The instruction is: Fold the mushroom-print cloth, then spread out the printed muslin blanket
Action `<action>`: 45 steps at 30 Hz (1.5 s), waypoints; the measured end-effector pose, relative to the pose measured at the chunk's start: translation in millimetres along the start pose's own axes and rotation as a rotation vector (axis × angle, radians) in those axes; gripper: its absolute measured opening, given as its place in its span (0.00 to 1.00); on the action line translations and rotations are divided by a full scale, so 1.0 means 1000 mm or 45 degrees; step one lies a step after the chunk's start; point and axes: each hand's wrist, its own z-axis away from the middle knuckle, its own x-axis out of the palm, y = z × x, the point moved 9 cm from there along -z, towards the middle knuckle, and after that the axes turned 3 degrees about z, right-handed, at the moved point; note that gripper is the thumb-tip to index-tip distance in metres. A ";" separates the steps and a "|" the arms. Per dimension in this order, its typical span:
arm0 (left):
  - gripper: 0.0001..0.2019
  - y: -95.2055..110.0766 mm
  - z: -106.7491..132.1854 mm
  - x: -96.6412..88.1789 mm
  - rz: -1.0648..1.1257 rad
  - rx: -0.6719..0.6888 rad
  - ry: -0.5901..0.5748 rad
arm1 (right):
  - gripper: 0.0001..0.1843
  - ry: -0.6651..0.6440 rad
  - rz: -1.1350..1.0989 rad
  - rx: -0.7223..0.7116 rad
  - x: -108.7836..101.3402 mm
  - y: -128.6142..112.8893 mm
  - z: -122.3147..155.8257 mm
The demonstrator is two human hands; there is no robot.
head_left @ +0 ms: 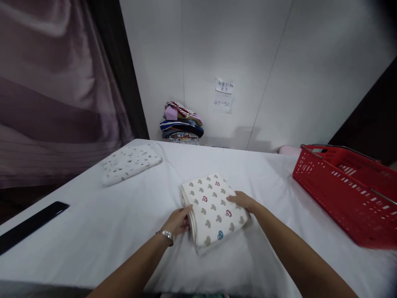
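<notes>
A folded cream cloth with a mushroom print [212, 209] lies on the white table [93, 231] in front of me. My left hand [179, 221], with a silver bracelet at the wrist, grips the cloth's layered left edge, fingers curled round the folds. My right hand [243, 200] rests flat on the cloth's right side, fingers stretched out across the top.
A second folded cloth with a small grey print [130, 163] lies at the far left of the table. A red plastic basket [347, 192] stands at the right. A pile of folded clothes [181, 124] sits by the back wall. A black flat object [29, 225] lies at the left edge.
</notes>
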 end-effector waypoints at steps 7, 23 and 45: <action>0.22 -0.010 -0.009 0.025 0.063 -0.108 -0.172 | 0.28 0.034 -0.084 -0.041 -0.005 0.010 0.017; 0.23 0.029 0.027 0.123 -0.111 0.353 -0.249 | 0.15 0.460 1.402 -0.578 0.045 -0.085 0.123; 0.27 0.008 0.073 0.189 -0.289 0.422 -0.586 | 0.30 0.431 1.012 -0.220 -0.028 -0.066 0.168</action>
